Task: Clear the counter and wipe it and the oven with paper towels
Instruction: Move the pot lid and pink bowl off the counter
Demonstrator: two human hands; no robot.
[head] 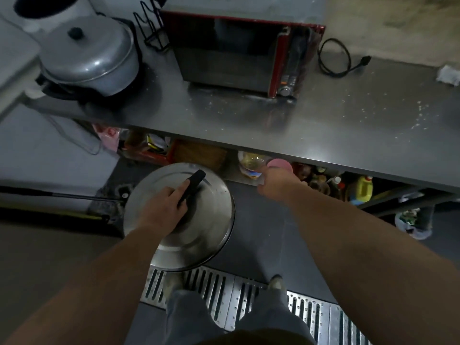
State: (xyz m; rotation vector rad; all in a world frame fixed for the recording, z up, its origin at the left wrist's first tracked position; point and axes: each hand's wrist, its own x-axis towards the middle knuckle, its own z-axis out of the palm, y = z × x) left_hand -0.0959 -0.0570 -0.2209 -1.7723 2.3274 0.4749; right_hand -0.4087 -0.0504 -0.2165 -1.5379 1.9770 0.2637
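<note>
While your left hand gripped the steel pot lid by its black handle, below the counter edge, you were mid-clearing. Your right hand reached the under-shelf beside a pink-lidded jar; grip indiscernible. Next: stow the lid, then wipe the crumbed counter and red oven. No labels legible.

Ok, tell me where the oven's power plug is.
In the head view the plug lies loose on the steel counter, at the upper right, right of the red oven, at the end of its looped black cord.
</note>
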